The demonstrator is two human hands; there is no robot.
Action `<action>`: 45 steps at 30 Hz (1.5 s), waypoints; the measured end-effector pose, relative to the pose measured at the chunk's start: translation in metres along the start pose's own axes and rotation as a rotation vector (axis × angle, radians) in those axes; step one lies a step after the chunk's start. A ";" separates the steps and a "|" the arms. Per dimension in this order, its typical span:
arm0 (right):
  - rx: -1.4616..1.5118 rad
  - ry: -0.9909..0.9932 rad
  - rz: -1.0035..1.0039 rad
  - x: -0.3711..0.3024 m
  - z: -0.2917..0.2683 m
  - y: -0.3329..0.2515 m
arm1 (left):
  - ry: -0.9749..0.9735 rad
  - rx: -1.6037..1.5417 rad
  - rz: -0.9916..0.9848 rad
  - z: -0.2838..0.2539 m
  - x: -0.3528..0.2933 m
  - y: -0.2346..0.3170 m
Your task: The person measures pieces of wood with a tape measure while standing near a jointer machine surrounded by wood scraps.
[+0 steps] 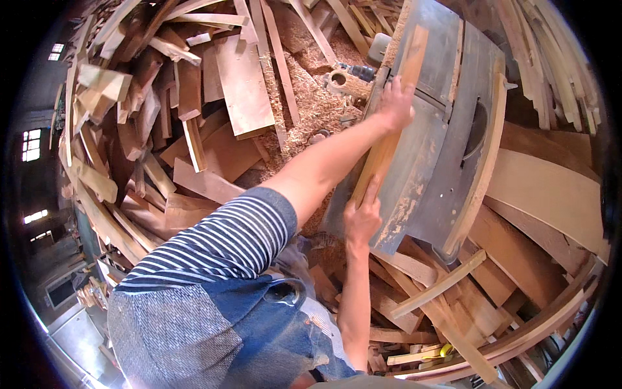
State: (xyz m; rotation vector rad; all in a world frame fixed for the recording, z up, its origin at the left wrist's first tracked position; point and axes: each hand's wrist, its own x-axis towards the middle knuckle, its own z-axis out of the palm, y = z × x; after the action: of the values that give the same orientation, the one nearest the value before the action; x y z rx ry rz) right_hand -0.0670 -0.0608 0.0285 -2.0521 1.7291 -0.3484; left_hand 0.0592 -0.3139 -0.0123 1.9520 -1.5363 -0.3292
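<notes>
A long narrow wooden board (382, 157) lies lengthwise on the grey metal table (414, 159) of a woodworking machine. My left hand (395, 106) reaches across from the left and presses over the board near its far part, with the fingers closed about it. At the near end, my right hand (363, 218) grips the same board, its index finger stretched along the wood. A crosswise gap in the metal table runs beside my left hand. The board's underside is hidden.
Wood offcuts (243, 84) pile up on the left, with shavings (311, 107) beside the machine. A wooden strip (479, 175) edges the table's right side, near a curved dark opening (476, 131). More boards (544, 188) lie at the right; long strips (551, 58) stand far right.
</notes>
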 end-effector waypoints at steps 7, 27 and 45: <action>0.034 0.027 -0.084 -0.180 -0.008 0.026 | 0.017 0.021 0.054 -0.029 -0.188 0.024; -0.053 0.092 -0.123 -0.039 -0.009 0.009 | 0.004 0.048 0.035 0.000 -0.044 -0.003; -0.055 0.131 -0.121 0.173 -0.004 -0.017 | -0.101 -0.038 -0.011 0.017 0.170 -0.016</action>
State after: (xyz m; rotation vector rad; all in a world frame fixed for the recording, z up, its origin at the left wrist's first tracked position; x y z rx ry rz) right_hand -0.0215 -0.2287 0.0259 -2.2240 1.7098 -0.4876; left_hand 0.1113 -0.4768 -0.0047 1.9406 -1.5719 -0.4652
